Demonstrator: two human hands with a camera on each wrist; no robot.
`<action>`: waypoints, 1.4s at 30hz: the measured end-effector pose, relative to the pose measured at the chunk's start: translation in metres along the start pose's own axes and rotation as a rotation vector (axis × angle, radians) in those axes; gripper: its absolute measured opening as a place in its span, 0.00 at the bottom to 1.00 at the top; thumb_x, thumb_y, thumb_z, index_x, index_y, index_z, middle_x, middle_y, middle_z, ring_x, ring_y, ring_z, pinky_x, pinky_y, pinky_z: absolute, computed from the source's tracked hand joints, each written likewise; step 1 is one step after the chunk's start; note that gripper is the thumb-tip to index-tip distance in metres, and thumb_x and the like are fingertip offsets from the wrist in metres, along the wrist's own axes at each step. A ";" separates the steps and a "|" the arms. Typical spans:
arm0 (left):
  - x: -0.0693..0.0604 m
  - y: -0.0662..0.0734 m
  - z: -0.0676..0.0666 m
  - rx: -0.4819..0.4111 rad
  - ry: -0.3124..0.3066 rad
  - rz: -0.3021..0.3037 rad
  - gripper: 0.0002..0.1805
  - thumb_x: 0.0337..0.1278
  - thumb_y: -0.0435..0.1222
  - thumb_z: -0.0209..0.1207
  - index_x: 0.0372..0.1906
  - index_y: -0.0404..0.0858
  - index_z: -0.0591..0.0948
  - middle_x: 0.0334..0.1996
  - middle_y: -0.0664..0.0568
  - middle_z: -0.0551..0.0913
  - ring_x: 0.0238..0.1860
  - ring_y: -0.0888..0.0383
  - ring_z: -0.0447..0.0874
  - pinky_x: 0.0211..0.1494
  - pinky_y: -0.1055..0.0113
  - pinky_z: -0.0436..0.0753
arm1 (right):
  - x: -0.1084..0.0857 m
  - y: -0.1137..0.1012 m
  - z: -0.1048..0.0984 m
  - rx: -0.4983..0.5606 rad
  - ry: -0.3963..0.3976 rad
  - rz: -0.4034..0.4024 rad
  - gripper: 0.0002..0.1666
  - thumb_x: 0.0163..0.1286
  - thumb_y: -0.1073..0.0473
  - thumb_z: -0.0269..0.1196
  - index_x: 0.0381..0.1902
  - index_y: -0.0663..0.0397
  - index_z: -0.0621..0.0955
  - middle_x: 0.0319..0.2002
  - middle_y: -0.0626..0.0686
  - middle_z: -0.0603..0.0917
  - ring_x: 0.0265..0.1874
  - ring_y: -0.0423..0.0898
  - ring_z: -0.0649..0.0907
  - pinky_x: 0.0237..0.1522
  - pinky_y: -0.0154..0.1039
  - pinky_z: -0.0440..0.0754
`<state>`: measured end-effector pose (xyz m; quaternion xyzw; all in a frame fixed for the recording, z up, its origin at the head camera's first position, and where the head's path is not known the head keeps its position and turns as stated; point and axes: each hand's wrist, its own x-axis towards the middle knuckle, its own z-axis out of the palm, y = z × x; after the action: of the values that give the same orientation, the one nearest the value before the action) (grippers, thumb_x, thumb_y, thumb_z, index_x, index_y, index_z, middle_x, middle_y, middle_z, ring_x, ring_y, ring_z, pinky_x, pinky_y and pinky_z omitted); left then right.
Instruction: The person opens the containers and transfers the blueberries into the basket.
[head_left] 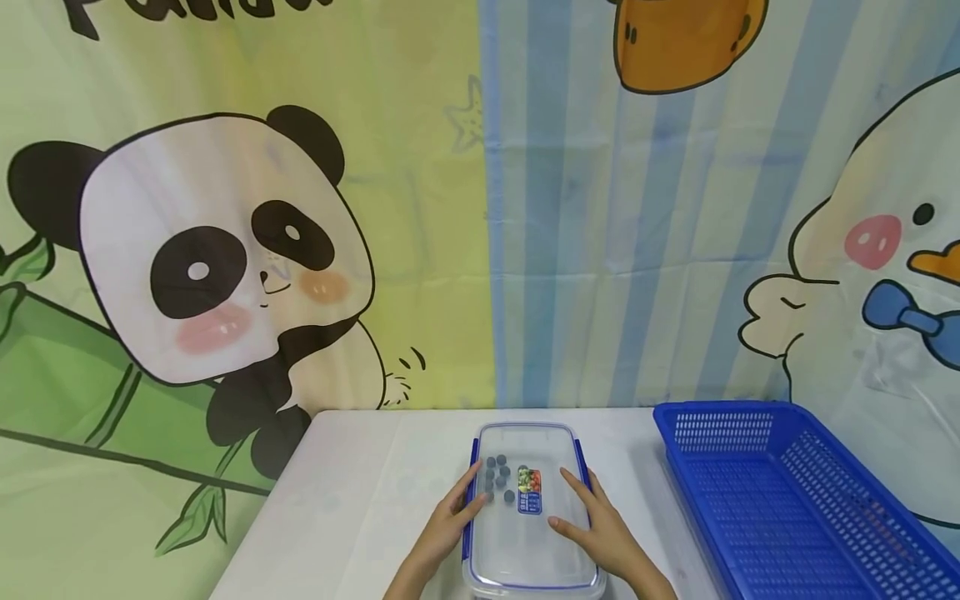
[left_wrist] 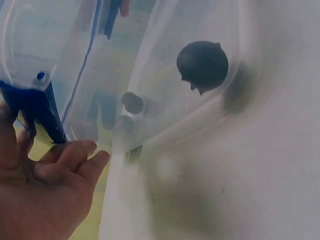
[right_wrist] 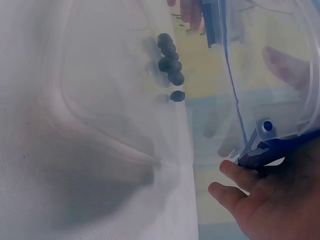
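A clear lidded box [head_left: 525,546] with blue side clips stands on the white table, several dark round items [head_left: 501,482] showing through its lid beside a fruit label [head_left: 529,490]. My left hand [head_left: 442,525] lies along its left side, thumb over the lid's edge; in the left wrist view, the fingers [left_wrist: 75,160] are bent at the blue clip [left_wrist: 37,107]. My right hand [head_left: 607,537] is spread at the right side, thumb over the lid. The right wrist view has that hand [right_wrist: 280,195] against the other blue clip [right_wrist: 280,150], fingers loosely extended.
A blue perforated basket [head_left: 787,517] stands on the table to the right of the box. Behind the white table [head_left: 360,500] hangs a curtain [head_left: 420,250] printed with a panda and a white bird.
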<state>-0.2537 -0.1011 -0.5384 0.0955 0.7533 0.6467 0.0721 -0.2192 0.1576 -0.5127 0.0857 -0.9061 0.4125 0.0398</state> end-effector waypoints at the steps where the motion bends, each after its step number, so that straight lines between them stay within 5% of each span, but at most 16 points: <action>1: 0.001 -0.001 -0.001 -0.022 -0.011 -0.001 0.34 0.59 0.50 0.54 0.70 0.52 0.59 0.70 0.41 0.50 0.68 0.39 0.46 0.67 0.44 0.51 | 0.000 0.000 0.000 0.005 -0.002 0.009 0.45 0.55 0.40 0.64 0.68 0.41 0.63 0.67 0.74 0.50 0.57 0.77 0.62 0.47 0.73 0.67; 13: 0.003 0.000 -0.007 -0.187 -0.125 -0.023 0.32 0.62 0.44 0.54 0.70 0.52 0.59 0.71 0.40 0.47 0.69 0.41 0.46 0.66 0.48 0.59 | 0.001 0.003 0.000 0.078 0.001 0.082 0.45 0.54 0.38 0.65 0.68 0.40 0.65 0.68 0.71 0.49 0.59 0.77 0.59 0.49 0.74 0.63; 29: 0.002 0.006 -0.009 -0.273 -0.139 -0.043 0.31 0.64 0.37 0.52 0.70 0.49 0.58 0.68 0.32 0.51 0.62 0.39 0.63 0.55 0.53 0.76 | 0.003 0.001 -0.001 0.095 0.012 0.078 0.42 0.54 0.40 0.65 0.66 0.41 0.67 0.69 0.70 0.49 0.60 0.76 0.59 0.50 0.74 0.63; 42: 0.001 0.001 -0.015 -0.225 -0.188 -0.033 0.31 0.63 0.41 0.52 0.70 0.50 0.58 0.71 0.36 0.43 0.68 0.39 0.50 0.61 0.53 0.71 | 0.001 0.001 0.001 0.132 0.015 0.101 0.42 0.53 0.40 0.66 0.65 0.38 0.68 0.69 0.68 0.48 0.61 0.75 0.57 0.52 0.73 0.62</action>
<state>-0.2578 -0.1156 -0.5355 0.1345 0.6676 0.7139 0.1631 -0.2203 0.1576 -0.5145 0.0395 -0.8797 0.4735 0.0199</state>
